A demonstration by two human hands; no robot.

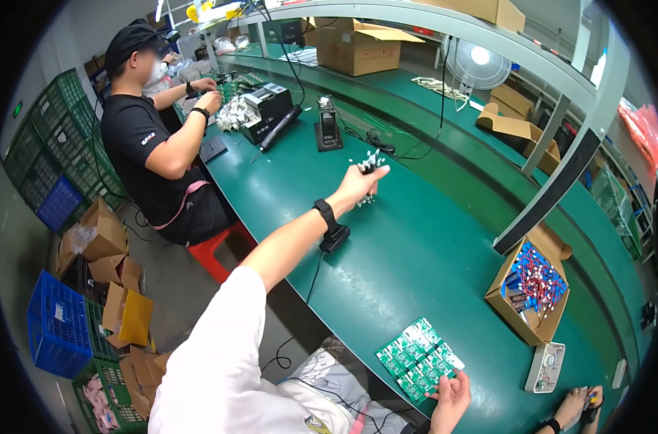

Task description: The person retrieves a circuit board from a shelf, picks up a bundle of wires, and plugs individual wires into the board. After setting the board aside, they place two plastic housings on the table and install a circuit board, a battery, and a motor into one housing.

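Nearest: right hand rests fingers-down on the near edge of a green circuit board panel lying flat on the green bench, close to the bench's near edge; fingers press or pinch the board's corner, can't tell if they wrap under it. Panel is thin, stiff, light, probably brittle at the break lines between the small boards; best taken by the edges, not the populated faces. Another hand shows at the lower right beside a white plastic housing; whose it is isn't clear. Just beyond, an open cardboard box of red and blue wired parts. Mid-bench: left hand is stretched out, closed around a small cluster of white parts held just above the bench, well apart from the panel. Cluster looks light, spiky, loose-jointed; a firm full-finger grip suits it, and pieces could shed. Black wrist strap with a cord on that arm. Farther: black stand, boxy black unit, co-worker in black seated at the bench's far end, fan.
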